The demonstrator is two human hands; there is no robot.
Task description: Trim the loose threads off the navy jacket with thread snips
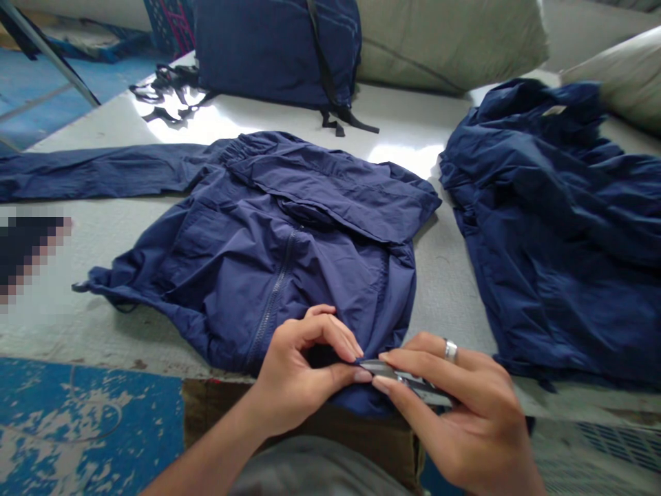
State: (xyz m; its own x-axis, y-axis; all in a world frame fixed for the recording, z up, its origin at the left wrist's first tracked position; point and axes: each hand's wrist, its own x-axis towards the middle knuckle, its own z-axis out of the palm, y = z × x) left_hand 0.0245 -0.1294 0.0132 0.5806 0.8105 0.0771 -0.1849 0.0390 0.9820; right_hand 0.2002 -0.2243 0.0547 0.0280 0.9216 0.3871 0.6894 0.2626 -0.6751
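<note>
Pinching the hem of the navy jacket (289, 255) at the near edge of the worktop (449, 289), my left hand (299, 375) grips fabric; right hand (454, 406) is closed on small metal snips (385, 368). I'd keep the hem taut and snip shallow, imo.

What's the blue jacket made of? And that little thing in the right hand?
The jacket looks like thin synthetic cloth, maybe nylon: smooth, faintly shiny, finely creased. The little tool in the right hand seems metal: grey with a glint.

Between jacket (289, 227) and heap (558, 227), table gap (445, 275) seems passable.
</note>
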